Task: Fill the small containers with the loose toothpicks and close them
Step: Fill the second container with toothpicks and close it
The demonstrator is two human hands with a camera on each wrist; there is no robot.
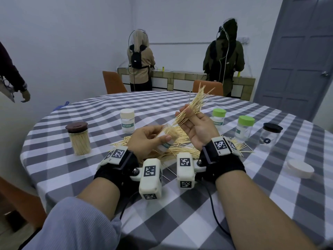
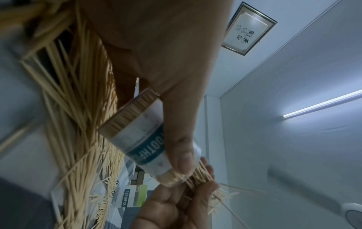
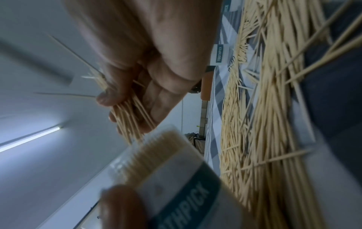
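Observation:
My left hand (image 1: 149, 139) grips a small clear container (image 1: 166, 141) labelled TOOTHPICK, tilted with its open mouth toward the right and packed with toothpicks (image 2: 129, 114). My right hand (image 1: 193, 121) pinches a fanned bundle of toothpicks (image 1: 195, 103) just above and right of that mouth, their lower tips close to it (image 3: 133, 133). A big loose pile of toothpicks (image 1: 180, 150) lies on the checked tablecloth beneath both hands.
A brown-lidded jar (image 1: 79, 139) full of toothpicks stands left. A white-lidded container (image 1: 127, 122), two green-lidded ones (image 1: 218, 118) (image 1: 244, 128) and a black-lidded empty jar (image 1: 271, 135) stand behind. A loose white lid (image 1: 300, 168) lies right. Two people stand at the far counter.

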